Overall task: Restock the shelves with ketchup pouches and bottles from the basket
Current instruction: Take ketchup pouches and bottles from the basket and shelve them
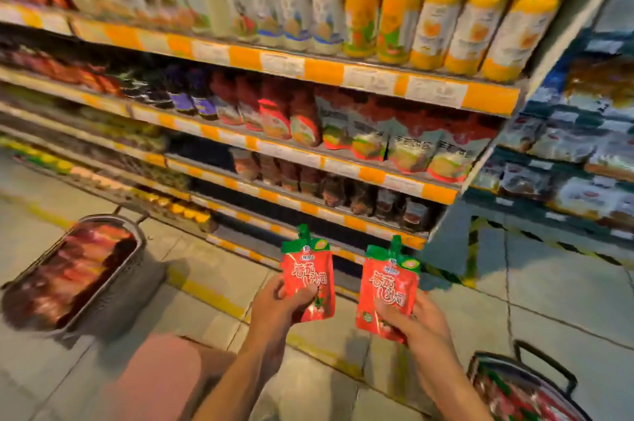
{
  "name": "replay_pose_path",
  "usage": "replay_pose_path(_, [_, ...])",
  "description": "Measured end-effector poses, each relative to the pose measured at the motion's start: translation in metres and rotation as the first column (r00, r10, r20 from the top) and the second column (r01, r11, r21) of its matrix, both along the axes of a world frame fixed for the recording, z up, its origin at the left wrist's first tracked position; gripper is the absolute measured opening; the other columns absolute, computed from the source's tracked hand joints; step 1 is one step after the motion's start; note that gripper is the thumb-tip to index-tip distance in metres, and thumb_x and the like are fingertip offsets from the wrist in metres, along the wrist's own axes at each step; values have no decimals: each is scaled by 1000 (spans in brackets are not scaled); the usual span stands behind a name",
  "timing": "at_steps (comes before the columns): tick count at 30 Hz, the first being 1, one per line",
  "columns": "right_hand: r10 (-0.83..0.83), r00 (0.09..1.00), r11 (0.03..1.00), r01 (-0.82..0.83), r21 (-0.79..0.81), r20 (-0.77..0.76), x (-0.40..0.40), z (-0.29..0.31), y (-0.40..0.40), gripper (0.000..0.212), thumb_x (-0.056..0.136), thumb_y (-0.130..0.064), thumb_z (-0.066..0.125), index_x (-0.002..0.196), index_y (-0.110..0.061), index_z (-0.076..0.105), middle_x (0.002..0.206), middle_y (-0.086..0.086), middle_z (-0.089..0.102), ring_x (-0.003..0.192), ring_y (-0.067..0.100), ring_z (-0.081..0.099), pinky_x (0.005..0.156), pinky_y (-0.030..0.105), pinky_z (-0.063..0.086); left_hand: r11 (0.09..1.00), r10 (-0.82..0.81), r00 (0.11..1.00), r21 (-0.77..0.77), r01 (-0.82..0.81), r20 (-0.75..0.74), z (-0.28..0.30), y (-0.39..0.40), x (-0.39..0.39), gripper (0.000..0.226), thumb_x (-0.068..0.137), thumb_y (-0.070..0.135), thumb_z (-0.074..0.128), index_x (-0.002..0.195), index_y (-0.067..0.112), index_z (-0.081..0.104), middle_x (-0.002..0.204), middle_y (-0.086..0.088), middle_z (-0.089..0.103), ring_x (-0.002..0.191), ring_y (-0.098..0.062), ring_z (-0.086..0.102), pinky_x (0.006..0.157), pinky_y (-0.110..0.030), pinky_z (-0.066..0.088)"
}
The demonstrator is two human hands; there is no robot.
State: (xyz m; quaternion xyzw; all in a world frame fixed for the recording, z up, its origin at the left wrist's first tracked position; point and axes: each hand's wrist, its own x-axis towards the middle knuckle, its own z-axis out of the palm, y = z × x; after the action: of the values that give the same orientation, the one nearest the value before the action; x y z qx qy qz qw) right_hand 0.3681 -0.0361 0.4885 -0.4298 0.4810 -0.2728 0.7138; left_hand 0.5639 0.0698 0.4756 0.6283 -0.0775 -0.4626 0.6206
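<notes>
My left hand point(279, 304) grips the lower part of a red ketchup pouch point(307, 269) with a green spout, held upright. My right hand point(417, 321) grips a second, matching red ketchup pouch point(389, 286) beside it. Both pouches are raised in front of the lower shelves. A row of similar red pouches point(377, 142) stands on the middle shelf above them. At the bottom right, a basket point(514, 389) with a black handle holds more red pouches. Another basket point(113, 286) on the floor at the left is filled with red packs.
Tall white and orange drink bottles point(394, 15) fill the top shelf. Dark jars point(360, 194) line the shelf below the pouches. A blue shelving unit point(566, 153) stands at the right. My knee point(161, 372) shows at the bottom, above the tiled floor.
</notes>
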Motion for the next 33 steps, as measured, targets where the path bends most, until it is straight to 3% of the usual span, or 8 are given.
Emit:
replay_pose_path(3, [105,994,994,-105,8,-16,70,-5,15,61,61,-23,87,119,-16,67,104,6,78,94,26,75,73,39,59,990,144,989,-2,-144,-26,-8,38,62,58,57,23,89,110,10,69,104,-16,76,96,-37,72,83,-46,58])
replay_pose_path(8, [222,974,975,-221,16,-55,183,-17,38,49,71,-10,85,117,-16,69,102,6,78,94,26,75,90,47,58,960,279,960,17,-278,-39,-23,93,168,54,63,13,84,113,5,66,106,-18,75,98,-38,71,86,-44,57])
replay_pose_path(12, [293,952,956,-293,17,-83,260,-20,49,43,74,-7,82,115,-14,69,100,6,78,90,24,76,74,36,58,937,351,936,14,-350,-28,-29,115,237,51,71,7,81,119,9,65,107,-14,75,99,-35,72,85,-42,57])
replay_pose_path(15, [344,933,938,-346,-1,-103,311,-20,45,48,72,-9,85,116,-15,68,101,4,78,90,22,76,68,28,58,916,402,916,26,-401,-16,-31,118,279,41,80,1,76,117,9,64,102,-9,77,90,-28,75,72,-33,59])
replay_pose_path(22, [460,877,883,-468,-34,-139,420,-37,4,54,68,-17,89,117,-17,68,104,5,78,96,26,75,88,46,58,885,464,886,45,-463,-19,-43,88,361,43,78,9,81,117,15,65,103,-4,77,95,-27,74,89,-47,59])
replay_pose_path(27, [508,842,846,-527,-76,-182,497,-71,-41,36,77,-12,84,109,-20,69,98,1,78,91,20,76,72,32,58,875,479,878,89,-476,-8,-66,42,425,43,82,8,78,122,15,63,105,-5,76,97,-27,73,89,-48,59])
replay_pose_path(31, [549,814,822,-567,-55,-188,551,-97,-77,34,81,-15,83,110,-24,69,100,-3,78,89,16,76,65,23,58,850,514,858,130,-510,8,-89,-4,474,33,85,12,77,114,22,66,97,4,77,87,-15,75,68,-25,58])
replay_pose_path(33, [534,826,832,-552,-63,-180,576,-112,-94,32,81,-12,82,108,-23,69,98,-3,78,87,14,76,62,19,57,848,513,858,140,-512,30,-102,-27,499,30,84,14,79,110,23,67,97,3,77,86,-14,74,68,-24,56])
